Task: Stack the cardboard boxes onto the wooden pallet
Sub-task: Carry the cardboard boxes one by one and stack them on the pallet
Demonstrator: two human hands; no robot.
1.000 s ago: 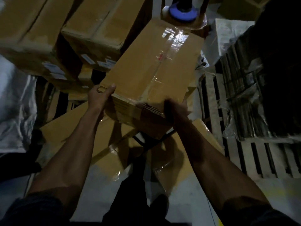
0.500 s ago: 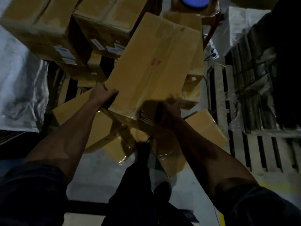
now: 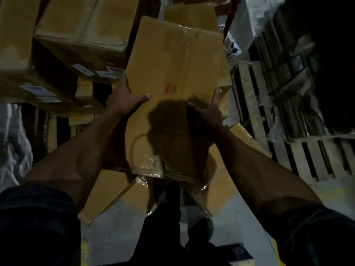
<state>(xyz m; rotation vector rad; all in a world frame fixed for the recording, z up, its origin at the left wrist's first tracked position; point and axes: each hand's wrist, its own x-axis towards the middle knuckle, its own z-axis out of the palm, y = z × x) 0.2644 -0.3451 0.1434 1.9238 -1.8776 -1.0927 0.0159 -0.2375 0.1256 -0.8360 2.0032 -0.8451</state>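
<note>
At far left, crumpled plastic sheeting (image 3: 13, 143) lies in dim light beside a stack of cardboard boxes (image 3: 80, 35) bearing white labels on their sides. Next comes the left hand (image 3: 124, 98), which grips the left edge of the held box (image 3: 176, 73): its thumb lies across the top face while the fingers wrap out of sight down the side. This taped cardboard box is tilted and carried above the floor in the middle of the view, over flattened cardboard sheets (image 3: 115, 191) lying on the pale floor (image 3: 119, 237). A dark shadow falls on its near half. The right hand (image 3: 209, 112) holds the box's right edge, thumb on top and fingers curled round the side. To the right lies a wooden pallet (image 3: 299, 158), carrying a dark plastic-wrapped load (image 3: 299, 77); the held box is apart from it.
</note>
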